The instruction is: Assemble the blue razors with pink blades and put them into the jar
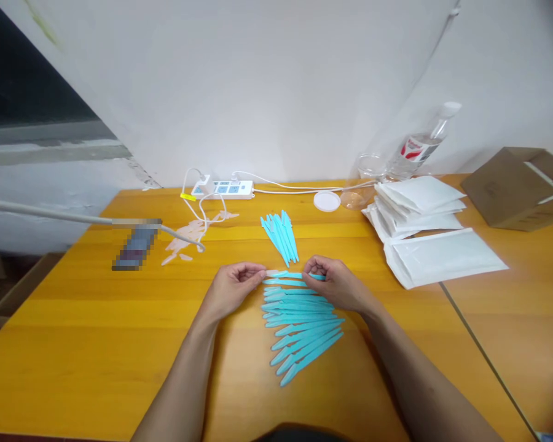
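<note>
My left hand (236, 288) pinches a small translucent cap (271, 272) at the left tip of a thin turquoise stick (293, 275). The stick's right part is between the closed fingers of my right hand (330, 280). Below my hands, several similar turquoise sticks (304, 304) lie side by side in a fanned column, their wider ends to the left. A smaller bundle of turquoise sticks (281, 236) rests just beyond my hands. Several loose translucent caps (184, 236) are scattered at the back left, beside a white cable.
A power strip (230, 189) with cables sits by the wall. At the back right are a white lid (327, 201), a clear jar (357, 190), a bottle (417, 150), white padded envelopes (447, 255) and a cardboard box (516, 190). A pixelated phone-like object (136, 247) lies left.
</note>
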The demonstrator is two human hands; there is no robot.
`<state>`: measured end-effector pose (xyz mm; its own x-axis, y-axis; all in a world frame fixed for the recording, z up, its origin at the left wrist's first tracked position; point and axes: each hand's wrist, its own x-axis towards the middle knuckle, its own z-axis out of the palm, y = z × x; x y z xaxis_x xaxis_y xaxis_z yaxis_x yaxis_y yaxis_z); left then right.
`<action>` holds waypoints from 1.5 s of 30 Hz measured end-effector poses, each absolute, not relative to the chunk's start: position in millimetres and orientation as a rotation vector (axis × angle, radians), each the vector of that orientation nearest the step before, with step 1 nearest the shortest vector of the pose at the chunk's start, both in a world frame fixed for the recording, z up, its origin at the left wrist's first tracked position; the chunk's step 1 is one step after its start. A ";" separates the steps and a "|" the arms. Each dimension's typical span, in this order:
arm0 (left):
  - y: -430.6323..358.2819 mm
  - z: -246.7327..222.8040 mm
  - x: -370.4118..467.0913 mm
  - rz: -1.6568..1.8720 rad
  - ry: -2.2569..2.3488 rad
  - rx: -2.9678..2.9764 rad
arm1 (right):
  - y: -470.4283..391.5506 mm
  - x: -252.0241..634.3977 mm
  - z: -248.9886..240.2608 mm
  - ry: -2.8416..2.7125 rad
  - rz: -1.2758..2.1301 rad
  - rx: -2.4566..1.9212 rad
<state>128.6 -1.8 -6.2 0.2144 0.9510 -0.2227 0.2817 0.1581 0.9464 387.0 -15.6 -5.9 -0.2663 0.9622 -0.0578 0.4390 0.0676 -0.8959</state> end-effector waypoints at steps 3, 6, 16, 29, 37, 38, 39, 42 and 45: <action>-2.6 -6.3 130.1 0.738 1.293 1.366 | -16.0 387.5 -5.0 -1.772 1.145 -1.391; -2.2 -3.6 122.6 0.776 1.335 1.354 | -16.0 388.8 -4.4 -1.754 1.153 -1.401; -8.3 -9.0 140.5 0.681 1.234 1.351 | -18.6 382.5 -6.8 -1.855 1.026 -1.385; -0.8 -11.7 109.5 0.569 1.303 1.681 | 5.5 380.9 -14.5 -1.869 0.707 -1.661; 16.8 -4.6 34.5 0.729 1.867 1.825 | 73.2 359.8 -19.2 -1.731 0.767 -1.839; 19.2 -6.0 17.3 0.657 1.992 1.909 | 76.1 359.8 -20.4 -1.732 0.802 -1.829; 21.5 -8.4 0.5 0.564 2.107 1.990 | 77.7 360.5 -21.5 -1.727 0.826 -1.821; 26.7 -17.6 -40.0 0.276 2.238 2.149 | 77.5 365.5 -22.6 -1.687 0.866 -1.805; 30.4 -22.9 -58.4 0.101 2.208 2.215 | 71.1 372.9 -19.3 -1.578 0.958 -1.708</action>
<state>-58.4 30.4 -22.9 0.0023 0.9993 0.0369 0.9985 -0.0043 0.0541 372.9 71.1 -19.3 0.0250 0.9946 -0.1003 0.5480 -0.0975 -0.8308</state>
